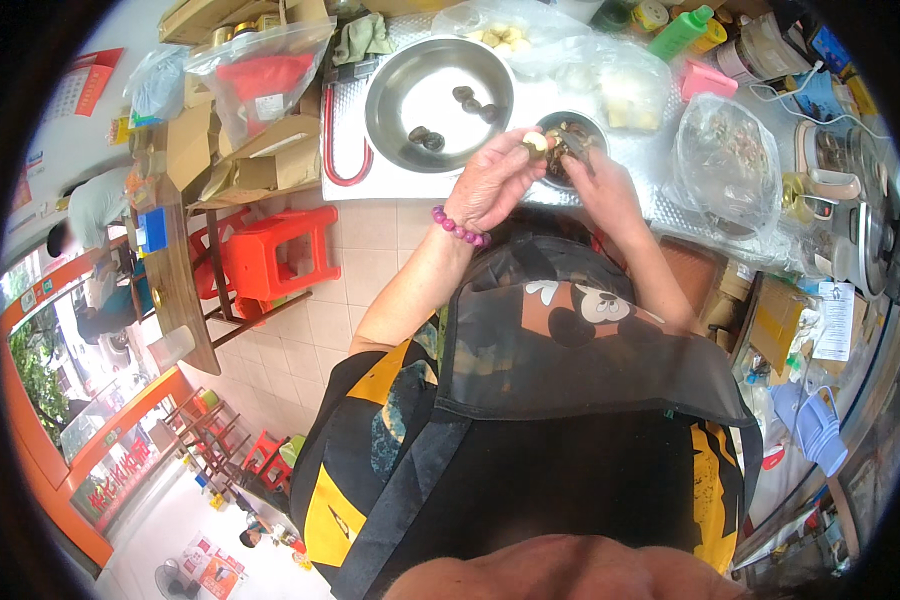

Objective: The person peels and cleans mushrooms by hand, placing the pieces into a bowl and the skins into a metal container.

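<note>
My left hand (499, 176), with a beaded bracelet at the wrist, holds a small pale, dark-edged piece of food (534, 144) between its fingertips. Beside it my right hand (604, 187) grips a dark blade-like tool (576, 148), partly covered by the fingers. Both hands are over a small metal bowl (604, 129) holding dark and pale scraps. To the left stands a large stainless steel basin (379, 112) with several dark, round mushroom-like pieces (471, 105) on its bottom.
Plastic bags with pale pieces (630, 94) lie behind the bowl. A clear plastic bag (727, 165) of scraps is at the right, near a green bottle (679, 34) and a pink box (709, 80). Cardboard boxes (255, 169) and a red plastic stool (270, 255) are at the left. A person (101, 206) is farther left.
</note>
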Action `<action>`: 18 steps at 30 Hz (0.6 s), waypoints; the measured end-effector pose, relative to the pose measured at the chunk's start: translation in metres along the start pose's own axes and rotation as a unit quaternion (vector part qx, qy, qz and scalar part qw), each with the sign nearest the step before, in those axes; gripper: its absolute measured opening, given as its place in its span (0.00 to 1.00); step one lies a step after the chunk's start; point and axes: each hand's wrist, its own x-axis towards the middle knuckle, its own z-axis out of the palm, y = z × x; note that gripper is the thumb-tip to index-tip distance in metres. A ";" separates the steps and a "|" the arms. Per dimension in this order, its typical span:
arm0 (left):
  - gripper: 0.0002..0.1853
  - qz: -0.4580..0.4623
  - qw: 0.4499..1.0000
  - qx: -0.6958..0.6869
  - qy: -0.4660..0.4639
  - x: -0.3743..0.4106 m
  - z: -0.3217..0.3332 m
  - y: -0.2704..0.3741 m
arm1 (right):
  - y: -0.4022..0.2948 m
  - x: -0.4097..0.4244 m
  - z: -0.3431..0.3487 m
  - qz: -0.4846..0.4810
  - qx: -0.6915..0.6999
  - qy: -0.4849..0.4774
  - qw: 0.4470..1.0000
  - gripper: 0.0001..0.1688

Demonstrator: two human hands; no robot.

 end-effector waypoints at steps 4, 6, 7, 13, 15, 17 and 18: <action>0.19 -0.027 0.998 -0.053 -0.033 0.002 -0.009 -0.005 | -0.009 -0.002 0.001 -0.052 0.078 -0.011 0.996 0.20; 0.19 -0.042 0.996 -0.067 -0.046 0.004 -0.007 -0.007 | -0.019 -0.006 -0.002 -0.049 0.105 -0.034 0.993 0.20; 0.19 -0.048 0.995 -0.065 -0.051 0.005 -0.002 -0.009 | -0.020 -0.008 -0.002 -0.044 0.104 -0.031 0.993 0.20; 0.17 -0.030 0.997 -0.022 -0.068 0.002 0.003 -0.012 | -0.031 -0.013 -0.005 -0.054 0.111 -0.032 0.992 0.21; 0.16 -0.017 0.998 0.009 -0.065 0.001 0.003 -0.012 | -0.031 -0.014 -0.008 -0.057 0.104 -0.035 0.992 0.20; 0.16 0.006 0.997 0.061 -0.054 -0.001 0.007 -0.008 | -0.035 -0.017 -0.010 -0.077 0.133 -0.039 0.987 0.19; 0.15 0.019 0.995 0.081 -0.055 -0.001 0.008 -0.007 | -0.036 -0.019 -0.012 -0.088 0.148 -0.041 0.984 0.19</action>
